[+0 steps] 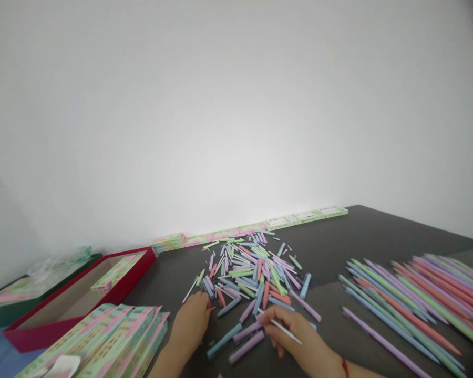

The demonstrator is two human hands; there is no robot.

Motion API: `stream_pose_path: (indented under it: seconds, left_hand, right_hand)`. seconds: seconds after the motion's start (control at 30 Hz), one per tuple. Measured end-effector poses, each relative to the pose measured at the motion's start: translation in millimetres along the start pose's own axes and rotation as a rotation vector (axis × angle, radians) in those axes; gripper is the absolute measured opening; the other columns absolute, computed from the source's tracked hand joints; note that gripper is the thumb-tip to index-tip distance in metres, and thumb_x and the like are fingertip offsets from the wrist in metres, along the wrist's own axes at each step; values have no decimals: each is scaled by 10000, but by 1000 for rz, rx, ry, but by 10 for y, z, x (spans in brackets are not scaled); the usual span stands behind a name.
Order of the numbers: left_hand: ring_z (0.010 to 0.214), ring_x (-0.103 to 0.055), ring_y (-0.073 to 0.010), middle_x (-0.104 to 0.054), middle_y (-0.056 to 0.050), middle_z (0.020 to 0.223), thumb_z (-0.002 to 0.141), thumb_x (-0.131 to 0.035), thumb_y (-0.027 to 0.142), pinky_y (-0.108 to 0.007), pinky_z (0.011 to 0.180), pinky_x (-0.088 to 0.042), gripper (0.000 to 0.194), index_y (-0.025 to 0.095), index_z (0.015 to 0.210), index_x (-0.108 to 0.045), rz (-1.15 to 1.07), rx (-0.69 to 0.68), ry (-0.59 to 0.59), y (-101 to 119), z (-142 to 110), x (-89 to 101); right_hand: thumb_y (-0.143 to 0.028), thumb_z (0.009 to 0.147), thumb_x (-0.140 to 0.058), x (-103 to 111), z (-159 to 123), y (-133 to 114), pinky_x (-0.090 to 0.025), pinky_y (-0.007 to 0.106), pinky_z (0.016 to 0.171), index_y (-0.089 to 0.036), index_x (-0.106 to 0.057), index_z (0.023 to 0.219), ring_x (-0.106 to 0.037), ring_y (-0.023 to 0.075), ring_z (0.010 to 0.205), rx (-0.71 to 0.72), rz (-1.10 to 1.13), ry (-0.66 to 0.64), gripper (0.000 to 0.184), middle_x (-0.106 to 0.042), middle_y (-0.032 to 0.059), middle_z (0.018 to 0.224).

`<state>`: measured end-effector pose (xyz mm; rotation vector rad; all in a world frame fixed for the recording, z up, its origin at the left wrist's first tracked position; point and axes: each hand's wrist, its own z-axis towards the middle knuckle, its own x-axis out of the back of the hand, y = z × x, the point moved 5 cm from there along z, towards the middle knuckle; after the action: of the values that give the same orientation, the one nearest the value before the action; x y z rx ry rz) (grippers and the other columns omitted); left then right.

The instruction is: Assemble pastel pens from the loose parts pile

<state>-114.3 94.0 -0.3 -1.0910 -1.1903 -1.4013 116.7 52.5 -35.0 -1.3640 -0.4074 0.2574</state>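
The left hand [191, 320] curls down at the near edge of a heap of pastel pen parts [248, 278] on the dark surface [378, 236]; its fingertips are hidden, so any grip cannot be made out. The right hand [295, 333], with a red wrist cord [345, 366] partly cut off below, pinches a thin white stick [283, 326] between fingers and thumb. Long pastel pens [402, 299] lie off to the right, running past the frame's edge.

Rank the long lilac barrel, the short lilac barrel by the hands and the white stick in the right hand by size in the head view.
1. Long lilac barrel
2. Short lilac barrel and white stick: similar length, barrel thicker; too close to rank.
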Motion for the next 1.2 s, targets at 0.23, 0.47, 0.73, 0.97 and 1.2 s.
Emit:
stream_pose_path:
  seconds: [0.23,0.47,0.73,0.97,1.2]
  left_hand:
    - [546,-527,-123,-620,25,657,835,-374,245,-207,503,-377,106,223,743,-422,-524,-79,-87,545,-180,62]
    - [484,-463,-97,-620,26,628,780,-511,298,-179,418,-332,106,209,758,-458,-1131,-136,-257,1140,-455,-6]
    - [570,-527,-114,-596,33,634,800,-576,329,-190,552,-395,164,199,706,-542,-1122,-206,59,1115,-553,301]
    - [564,-558,-113,-580,42,614,812,-556,258,-183,556,-400,120,196,709,-560,-953,-264,117,1106,-562,281]
    - [568,-577,-110,-599,25,648,853,-515,207,-179,550,-423,111,205,749,-555,-562,-513,263,1090,-583,312]
  right_hand:
    - [-372,773,-623,89,67,-76,-417,223,574,-165,-541,787,-539,115,609,-27,438,114,223,-587,-8,674]
    - [-312,690,-741,116,56,-231,-391,177,553,-157,-567,733,-475,73,581,-61,907,153,237,-547,-25,679]
    - [-223,679,-753,53,-14,-368,-444,199,622,-149,-607,792,-538,91,664,-64,943,133,199,-619,22,806]
    - [-290,729,-704,107,-56,-453,-433,210,609,-148,-614,781,-538,103,656,27,677,133,176,-618,20,768]
    - [-323,808,-619,203,-75,-502,-447,235,630,-161,-623,831,-585,134,674,118,299,174,164,-625,10,705]
